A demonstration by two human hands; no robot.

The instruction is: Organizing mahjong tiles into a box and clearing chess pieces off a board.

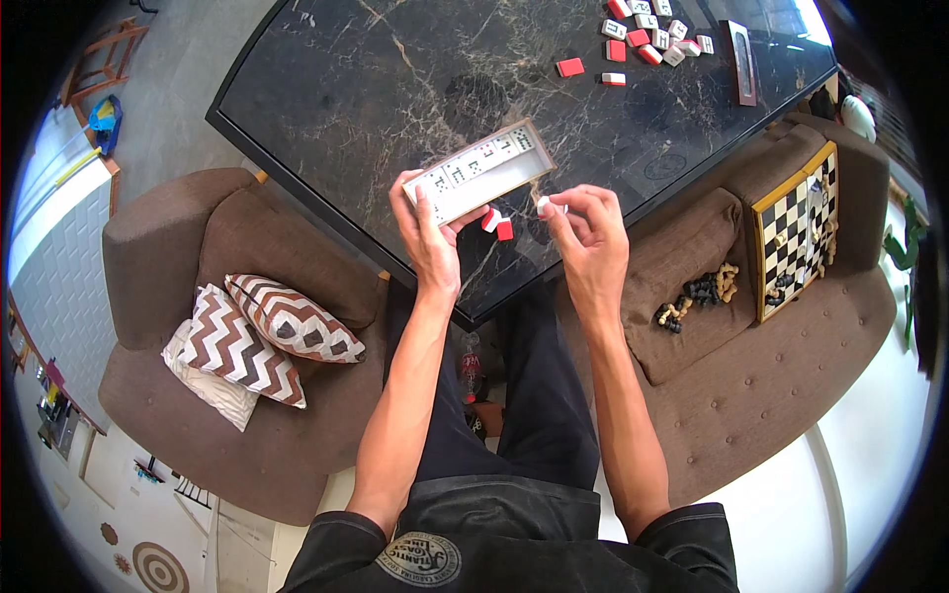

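My left hand (430,230) holds an open box (535,172) by its near left end, tilted above the dark marble-patterned table (334,89). Several white dominoes (474,164) lie in a row along the far side of the box, faces up. Just right of the box, my right hand (593,237) pinches a small white tile (547,207) between thumb and fingertips. Below the box, near the table's edge, lie red-backed tiles (505,229) beside my left fingers. A loose group of red and white tiles (660,37) is spread at the table's far right.
A slim lid-like piece with a clear window (741,63) lies near the table's right edge. Brown sofas (296,422) flank me; the left bears patterned cushions (237,341). On the right one are chess pieces (704,289) and a chessboard (789,237). A bottle (471,370) is below the table.
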